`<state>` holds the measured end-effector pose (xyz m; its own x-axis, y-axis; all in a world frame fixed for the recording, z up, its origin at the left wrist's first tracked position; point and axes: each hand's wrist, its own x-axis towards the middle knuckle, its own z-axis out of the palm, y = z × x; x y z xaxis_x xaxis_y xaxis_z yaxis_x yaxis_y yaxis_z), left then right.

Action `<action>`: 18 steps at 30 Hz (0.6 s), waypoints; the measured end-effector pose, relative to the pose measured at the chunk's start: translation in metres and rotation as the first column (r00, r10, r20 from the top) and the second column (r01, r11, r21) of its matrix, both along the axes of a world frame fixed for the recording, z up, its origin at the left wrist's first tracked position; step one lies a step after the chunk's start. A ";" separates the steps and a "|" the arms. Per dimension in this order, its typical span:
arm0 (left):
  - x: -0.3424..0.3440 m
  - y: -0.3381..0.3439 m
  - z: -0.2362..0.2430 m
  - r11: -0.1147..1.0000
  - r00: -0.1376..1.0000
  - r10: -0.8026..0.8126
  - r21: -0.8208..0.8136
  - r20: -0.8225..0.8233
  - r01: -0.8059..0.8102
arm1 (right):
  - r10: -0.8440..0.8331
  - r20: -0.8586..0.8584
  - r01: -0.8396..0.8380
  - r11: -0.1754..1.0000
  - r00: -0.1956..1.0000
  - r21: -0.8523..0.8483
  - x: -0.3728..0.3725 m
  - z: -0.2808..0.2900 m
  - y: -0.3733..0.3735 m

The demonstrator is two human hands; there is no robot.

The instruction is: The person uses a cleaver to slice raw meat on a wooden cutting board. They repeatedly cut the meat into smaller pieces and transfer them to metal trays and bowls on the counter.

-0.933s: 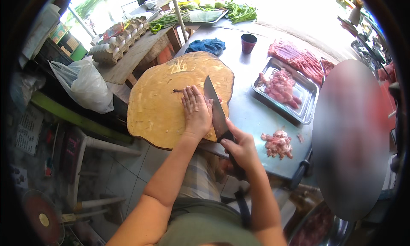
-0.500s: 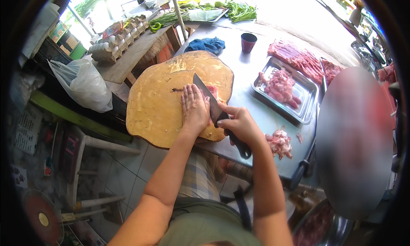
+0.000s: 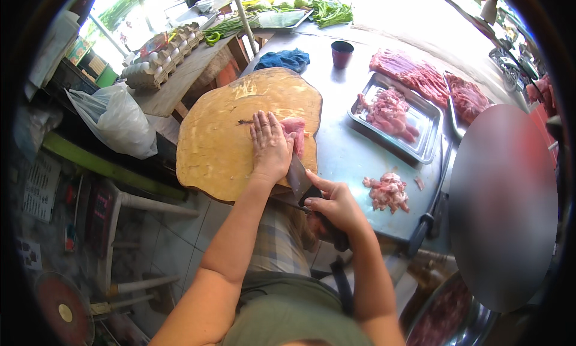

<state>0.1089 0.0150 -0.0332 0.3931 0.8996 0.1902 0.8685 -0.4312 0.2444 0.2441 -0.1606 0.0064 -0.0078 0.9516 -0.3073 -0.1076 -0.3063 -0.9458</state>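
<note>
On the thick round wooden chopping board lies a small piece of pink raw meat. My left hand rests flat against the meat's left side, fingers stretched out and partly covering it. Wrapped round the black handle of a broad-bladed kitchen knife is my right hand, at the board's near right edge. The blade points up toward the meat's near end, close to my left palm; whether it touches the meat I cannot tell.
Right of the board, a metal tray of meat, a pile of trimmings, larger meat slabs and a dark cup occupy the metal table. A blue cloth lies behind the board. A blurred grey oval blocks the right side.
The knife has drawn back toward me, from alongside my left fingers to the board's near edge. More of the meat shows now. My left hand stays flat in nearly the same place.
</note>
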 end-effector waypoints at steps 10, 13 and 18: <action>-0.018 -0.033 0.055 0.997 0.984 0.074 0.013 0.165 -0.077 | -0.009 0.769 -0.154 0.978 0.639 0.139 -0.038 0.043 -0.023; -0.025 -0.029 0.056 0.987 0.962 0.155 -0.065 0.225 -0.144 | -0.019 0.900 -0.266 0.952 0.435 0.149 -0.056 0.053 -0.019; -0.048 0.006 0.025 0.949 0.729 0.291 -0.284 0.620 -0.137 | 0.000 0.904 -0.259 0.958 0.427 0.122 -0.066 0.061 -0.018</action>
<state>0.0604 0.0208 -0.0086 0.0355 0.9912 0.1276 0.5285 -0.1270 0.8394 0.1783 -0.1791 0.0677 0.0161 0.9997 -0.0161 0.8530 -0.0222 -0.5214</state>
